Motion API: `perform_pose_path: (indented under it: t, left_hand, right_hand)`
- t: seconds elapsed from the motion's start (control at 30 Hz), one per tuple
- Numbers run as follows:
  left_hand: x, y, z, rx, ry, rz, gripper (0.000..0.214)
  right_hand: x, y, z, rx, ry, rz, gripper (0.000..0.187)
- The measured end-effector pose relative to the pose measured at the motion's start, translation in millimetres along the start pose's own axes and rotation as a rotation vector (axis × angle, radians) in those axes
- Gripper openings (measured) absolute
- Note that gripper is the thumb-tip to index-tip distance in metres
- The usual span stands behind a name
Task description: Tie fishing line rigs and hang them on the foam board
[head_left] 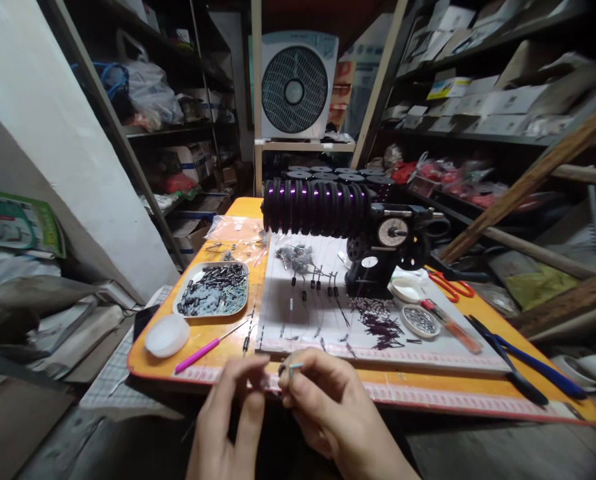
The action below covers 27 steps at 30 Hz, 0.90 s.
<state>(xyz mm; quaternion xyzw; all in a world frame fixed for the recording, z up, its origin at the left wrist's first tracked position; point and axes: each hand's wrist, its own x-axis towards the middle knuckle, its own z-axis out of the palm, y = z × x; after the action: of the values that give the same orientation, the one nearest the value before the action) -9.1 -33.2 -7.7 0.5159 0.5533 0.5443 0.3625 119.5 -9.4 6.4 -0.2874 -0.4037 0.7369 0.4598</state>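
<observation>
My right hand [335,407] pinches a small, thin light-blue piece [296,366] between thumb and fingertips, just over the table's front edge. A dark bit also shows at those fingertips, too small to name. Close beside it, my left hand [231,413] has curved fingers with the thumb apart, and I see nothing between them. Ahead of both hands lies a white board [308,347], with thin lines carrying small black cylinders [319,285] across it. A pink-handled needle tool [198,355] rests on the orange table [153,347] to the left.
Left stands a white tray [212,316] of small dark, grey and green pieces, near a translucent lid [167,335]. Behind the board is a black machine [373,270] with purple-lit spools [313,208]. Right are a small dish [421,321], orange scissors [451,285] and blue-handled pliers [538,370].
</observation>
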Motion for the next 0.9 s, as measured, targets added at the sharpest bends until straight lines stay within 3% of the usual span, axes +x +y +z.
perform_pose_path:
  t: [0.07,0.17,0.27,0.33,0.37,0.47,0.53,0.6,0.77,0.9]
  left_hand:
    - [26,15,7.9,0.018,-0.133,0.113,0.031]
    - [56,32,23.2,-0.315,-0.343,-0.113,0.034]
    - [68,38,34.6,-0.552,-0.449,-0.129,0.031]
    - [69,38,37.3,-0.594,-0.488,-0.109,0.031]
    - [68,38,37.4,-0.589,-0.5,-0.103,0.031]
    - [67,38,35.9,-0.505,-0.491,-0.058,0.031]
    - [68,38,34.9,-0.44,-0.469,-0.013,0.031]
    - [69,38,34.1,-0.394,-0.454,0.024,0.031]
    - [73,41,31.0,-0.519,-0.482,0.005,0.031]
    - [69,44,26.4,-0.672,-0.508,-0.077,0.032]
  right_hand:
    - [-4,-7,-2,-0.297,0.046,-0.102,0.027]
    - [-11,-20,-8,-0.838,0.12,-0.288,0.022]
    - [-12,-42,-20,-1.136,0.092,-0.338,0.019]
    - [-4,-61,-27,-0.933,0.235,-0.304,0.022]
    - [3,-72,-30,-0.684,0.261,-0.246,0.026]
    - [34,-98,-33,-0.138,-0.028,-0.002,0.039]
    - [54,-107,-31,-0.005,-0.248,0.165,0.038]
    - [68,-110,-25,0.038,-0.365,0.232,0.036]
    - [74,-101,-4,0.201,-0.156,0.247,0.035]
    - [74,-99,12,0.289,-0.031,0.179,0.035]
